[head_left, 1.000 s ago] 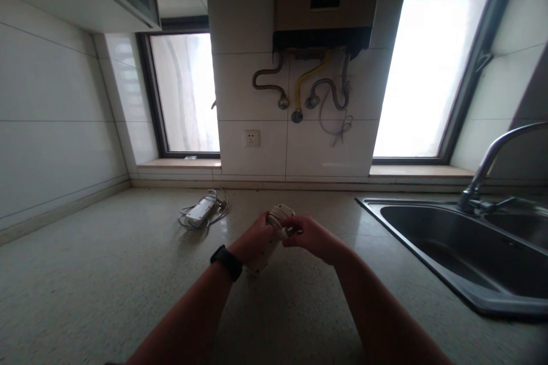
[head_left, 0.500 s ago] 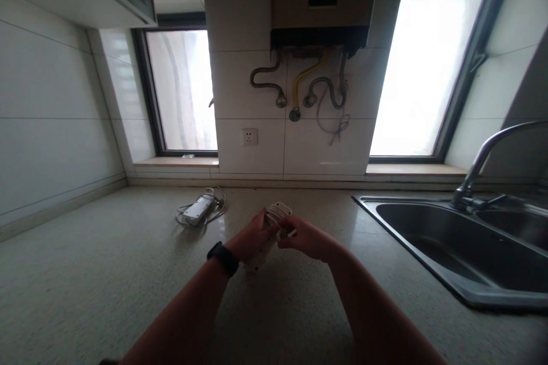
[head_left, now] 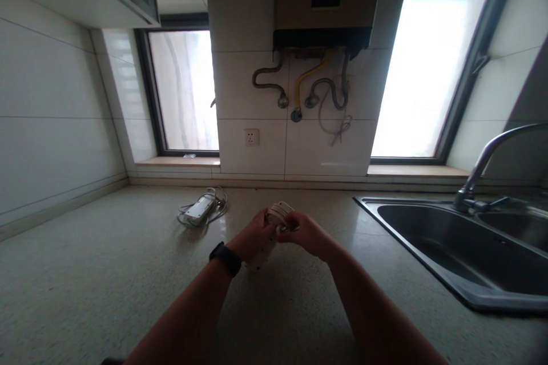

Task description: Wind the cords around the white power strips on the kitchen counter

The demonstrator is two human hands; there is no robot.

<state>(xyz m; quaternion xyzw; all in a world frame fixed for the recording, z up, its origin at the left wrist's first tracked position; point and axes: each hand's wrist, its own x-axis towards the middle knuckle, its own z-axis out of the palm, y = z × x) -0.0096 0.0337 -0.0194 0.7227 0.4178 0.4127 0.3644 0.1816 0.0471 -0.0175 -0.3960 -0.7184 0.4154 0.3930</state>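
Observation:
A white power strip [head_left: 262,256] is held just over the counter, with its white cord [head_left: 278,212] wound several times around the far end. My left hand [head_left: 255,235], with a dark watch on the wrist, is closed around the strip from the left side. On the right, my right hand [head_left: 302,229] pinches the cord close to the wound turns. My fingers cover much of the strip's middle. A second white power strip [head_left: 201,209] lies on the counter to the left, its cord looped loosely around it.
The speckled countertop [head_left: 128,274] runs back to a tiled wall with a socket [head_left: 252,137]. A steel sink [head_left: 411,239] with a faucet [head_left: 479,165] is set in at the right. Above hangs a water heater [head_left: 327,5] with hoses below it.
My right hand has turned slightly and shifted a little at the cord. My left hand keeps its hold on the strip. The camera view has moved very slightly.

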